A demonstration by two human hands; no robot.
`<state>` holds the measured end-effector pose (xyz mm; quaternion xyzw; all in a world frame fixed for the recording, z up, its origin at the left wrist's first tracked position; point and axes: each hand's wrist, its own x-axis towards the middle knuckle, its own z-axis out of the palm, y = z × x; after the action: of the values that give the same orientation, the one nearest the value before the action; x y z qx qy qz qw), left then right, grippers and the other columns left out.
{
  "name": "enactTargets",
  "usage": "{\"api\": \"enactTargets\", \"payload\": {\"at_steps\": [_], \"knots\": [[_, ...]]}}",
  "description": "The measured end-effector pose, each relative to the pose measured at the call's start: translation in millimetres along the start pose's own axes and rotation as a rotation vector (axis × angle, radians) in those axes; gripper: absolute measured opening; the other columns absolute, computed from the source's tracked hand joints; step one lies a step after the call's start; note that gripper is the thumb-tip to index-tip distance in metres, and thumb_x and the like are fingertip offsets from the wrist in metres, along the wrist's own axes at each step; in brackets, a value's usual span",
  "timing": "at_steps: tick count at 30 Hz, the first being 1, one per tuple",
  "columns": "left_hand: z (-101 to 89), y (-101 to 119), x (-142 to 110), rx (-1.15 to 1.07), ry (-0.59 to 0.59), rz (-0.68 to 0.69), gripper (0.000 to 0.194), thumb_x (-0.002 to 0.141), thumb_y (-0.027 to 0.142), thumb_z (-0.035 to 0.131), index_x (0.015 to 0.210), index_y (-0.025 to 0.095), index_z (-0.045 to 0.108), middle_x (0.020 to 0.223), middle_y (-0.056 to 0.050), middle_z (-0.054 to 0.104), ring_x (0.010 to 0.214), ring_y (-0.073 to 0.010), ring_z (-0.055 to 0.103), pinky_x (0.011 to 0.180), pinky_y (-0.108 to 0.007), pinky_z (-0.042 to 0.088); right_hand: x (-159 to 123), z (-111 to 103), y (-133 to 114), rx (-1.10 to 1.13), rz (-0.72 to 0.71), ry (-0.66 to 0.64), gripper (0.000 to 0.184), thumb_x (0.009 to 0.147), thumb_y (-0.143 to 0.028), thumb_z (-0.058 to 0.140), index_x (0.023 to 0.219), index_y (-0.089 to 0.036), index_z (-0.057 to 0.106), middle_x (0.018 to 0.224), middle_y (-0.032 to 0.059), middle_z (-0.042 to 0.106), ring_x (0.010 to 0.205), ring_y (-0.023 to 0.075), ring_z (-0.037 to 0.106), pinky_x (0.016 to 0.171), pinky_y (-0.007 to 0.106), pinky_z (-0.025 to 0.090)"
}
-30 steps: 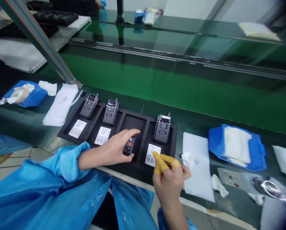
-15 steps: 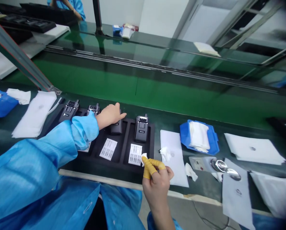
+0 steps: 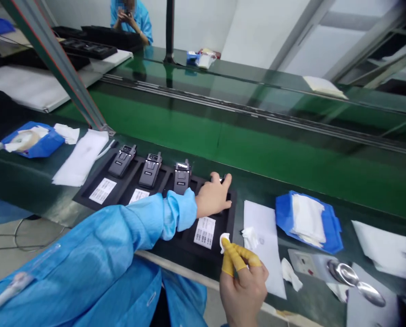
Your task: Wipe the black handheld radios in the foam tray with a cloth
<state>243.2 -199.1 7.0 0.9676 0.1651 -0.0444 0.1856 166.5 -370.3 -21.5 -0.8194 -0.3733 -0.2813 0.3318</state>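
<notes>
My left hand (image 3: 214,197) is over the rightmost black handheld radio (image 3: 220,179), its fingers apart around the top. Most of that radio is hidden under the hand, and whether the fingers touch it is unclear. The radio lies in the end compartment of a black tray (image 3: 233,209), above a white barcode label sheet (image 3: 205,232). My right hand (image 3: 244,277), with yellow finger cots, pinches a small crumpled white wipe (image 3: 224,240) near the tray's front right corner. Further left in the tray lie three more radios, including one (image 3: 181,177) beside my left wrist.
Right of the tray are a white paper sheet (image 3: 269,254), a blue container (image 3: 335,227) of white wipes and a round metal dispenser (image 3: 342,272). Another blue container (image 3: 49,144) and white sheets (image 3: 82,159) lie left. A metal post (image 3: 66,77) rises there. A person (image 3: 135,20) sits beyond.
My left hand has moved right from the third radio to the rightmost one, uncovering the third. My right hand still pinches the wipe. The camera view has swung left.
</notes>
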Motion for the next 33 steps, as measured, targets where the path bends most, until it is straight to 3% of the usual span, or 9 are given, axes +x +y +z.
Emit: {"api": "enactTargets", "payload": {"at_steps": [3,6,9,11,14,18,27,30,33], "knots": [[-13.0,-12,-6,-0.114,-0.051,0.042,0.099,0.067,0.034,0.071,0.146,0.014,0.015,0.135,-0.026,0.034,0.086,-0.0313,0.067,0.069,-0.036,0.051,1,-4,1,0.013,-0.015,0.020,0.020,0.082,-0.010,0.057,0.099,-0.019,0.064,0.089,0.0060,0.062,0.076,0.0162,0.058,0.074,0.033,0.042],[-34.8,-27,-29,-0.292,-0.078,0.113,0.108,0.061,0.033,0.072,0.146,0.011,0.009,0.132,-0.022,0.040,0.099,-0.0285,0.062,0.078,-0.033,0.051,7,-9,2,-0.019,-0.015,0.050,0.024,0.080,-0.008,0.061,0.099,-0.021,0.064,0.089,0.0045,0.063,0.075,0.0151,0.059,0.073,0.033,0.041],[-50.7,-46,-62,-0.627,-0.052,0.175,0.094,0.054,0.017,0.070,0.138,0.015,0.028,0.128,-0.015,0.048,0.114,-0.0293,0.052,0.093,-0.038,0.045,17,-11,0,-0.068,-0.017,0.070,0.024,0.079,-0.006,0.062,0.098,-0.020,0.065,0.087,0.0039,0.064,0.075,0.0149,0.060,0.075,0.034,0.038],[-54.3,-59,-84,-0.772,-0.093,0.179,0.081,0.052,0.009,0.064,0.127,0.018,0.038,0.116,-0.008,0.054,0.101,-0.0247,0.057,0.087,-0.036,0.047,26,-10,-5,-0.026,0.005,0.058,0.024,0.079,-0.006,0.061,0.099,-0.020,0.065,0.088,0.0037,0.065,0.075,0.0144,0.061,0.076,0.034,0.037],[-50.9,-76,-111,-0.825,-0.171,0.160,0.070,0.051,0.005,0.057,0.117,0.021,0.042,0.102,-0.002,0.054,0.082,-0.0171,0.056,0.071,-0.029,0.047,39,-3,-17,0.082,0.021,0.024,0.028,0.080,-0.005,0.059,0.101,-0.021,0.064,0.090,0.0030,0.064,0.077,0.0140,0.060,0.078,0.034,0.038],[-39.3,-88,-131,-0.790,-0.150,0.213,0.066,0.049,0.002,0.052,0.112,0.020,0.043,0.105,-0.002,0.051,0.089,-0.0173,0.052,0.076,-0.028,0.045,50,6,-31,0.174,-0.018,-0.025,0.029,0.080,-0.004,0.055,0.101,-0.022,0.064,0.091,0.0025,0.063,0.080,0.0139,0.059,0.079,0.035,0.037],[-24.6,-91,-135,-0.848,-0.110,0.368,0.055,0.055,0.002,0.053,0.107,0.018,0.042,0.104,-0.005,0.049,0.096,-0.0210,0.052,0.085,-0.035,0.044,54,19,-56,0.157,-0.193,-0.155,0.023,0.072,-0.004,0.050,0.081,-0.021,0.063,0.090,0.0017,0.063,0.075,0.0123,0.053,0.084,0.038,0.032],[-24.6,-91,-135,-0.860,-0.108,0.365,0.054,0.055,0.003,0.054,0.105,0.019,0.042,0.102,-0.005,0.048,0.094,-0.0204,0.052,0.083,-0.035,0.044,53,17,-59,0.107,-0.231,-0.154,0.022,0.071,-0.002,0.049,0.068,-0.021,0.059,0.084,-0.0009,0.062,0.076,0.0108,0.053,0.087,0.039,0.028],[-26.0,-92,-134,-0.842,-0.107,0.323,0.056,0.055,0.003,0.054,0.107,0.019,0.041,0.102,-0.004,0.048,0.092,-0.0198,0.051,0.081,-0.034,0.044,52,17,-53,0.030,-0.217,-0.148,0.024,0.072,-0.001,0.048,0.071,-0.021,0.061,0.081,-0.0020,0.063,0.077,0.0110,0.054,0.088,0.039,0.026]]}}
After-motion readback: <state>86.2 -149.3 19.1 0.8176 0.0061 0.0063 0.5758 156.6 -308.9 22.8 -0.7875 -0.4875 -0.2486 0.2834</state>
